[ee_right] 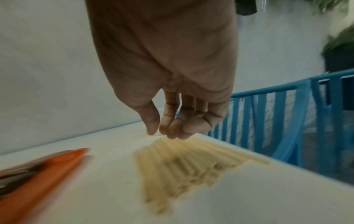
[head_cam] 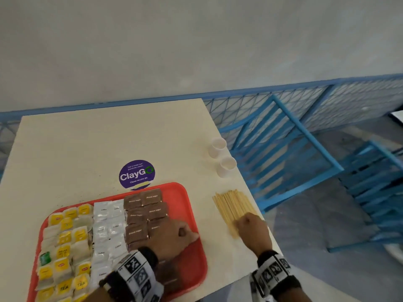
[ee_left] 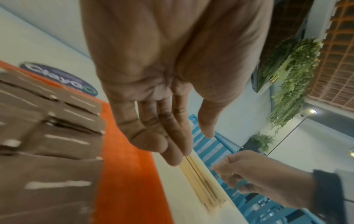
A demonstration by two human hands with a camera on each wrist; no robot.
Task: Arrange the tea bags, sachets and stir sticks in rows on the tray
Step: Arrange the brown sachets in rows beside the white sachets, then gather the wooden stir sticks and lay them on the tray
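A red tray (head_cam: 196, 260) lies at the table's near left. On it, yellow tea bags (head_cam: 65, 243) fill the left, white sachets (head_cam: 108, 227) the middle and brown sugar sachets (head_cam: 144, 212) the right. My left hand (head_cam: 185, 234) hovers over the tray's bare right strip (ee_left: 124, 174) beside the brown sachets (ee_left: 47, 136), fingers relaxed and empty. A pile of wooden stir sticks (head_cam: 231, 203) lies on the table right of the tray. My right hand (head_cam: 247, 223) hangs over the sticks' near end, with its fingertips (ee_right: 178, 134) just above the blurred sticks (ee_right: 182, 163), holding nothing I can see.
Two white paper cups (head_cam: 218, 147) (head_cam: 227, 166) stand near the table's right edge, beyond the sticks. A purple round sticker (head_cam: 137, 174) is on the table behind the tray. Blue chairs (head_cam: 283, 153) and a blue fence stand right of the table edge.
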